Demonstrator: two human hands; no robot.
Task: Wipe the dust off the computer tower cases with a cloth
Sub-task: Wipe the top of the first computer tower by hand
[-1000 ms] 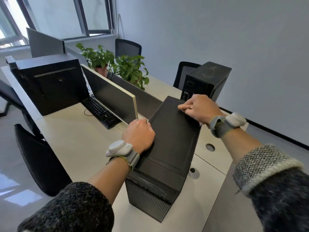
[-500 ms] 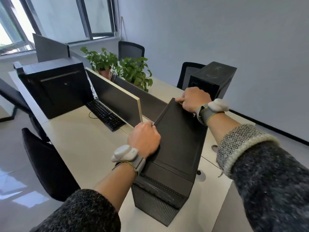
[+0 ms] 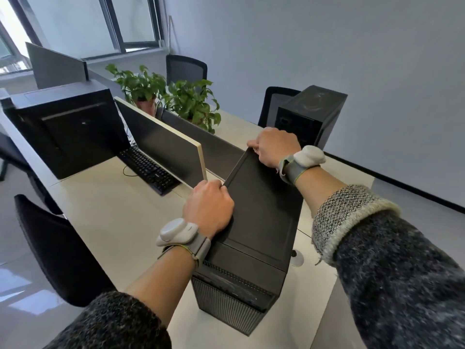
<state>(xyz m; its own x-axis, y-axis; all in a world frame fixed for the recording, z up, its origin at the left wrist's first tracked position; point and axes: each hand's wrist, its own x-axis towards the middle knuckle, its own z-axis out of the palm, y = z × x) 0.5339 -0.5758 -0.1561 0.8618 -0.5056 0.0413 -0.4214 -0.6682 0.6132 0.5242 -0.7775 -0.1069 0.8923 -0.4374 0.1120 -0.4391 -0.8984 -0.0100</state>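
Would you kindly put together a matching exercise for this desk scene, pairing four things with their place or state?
Things:
1. left hand
2. right hand
3. keyboard
4. potted plants

Places or states:
A. grips the far end of the nearest tower case
B. green, beyond the monitor
C. lies on the desk beside the monitor
D. grips the left edge of the nearest tower case

Pairs: 1-D, 2-A, 3-C, 4-B.
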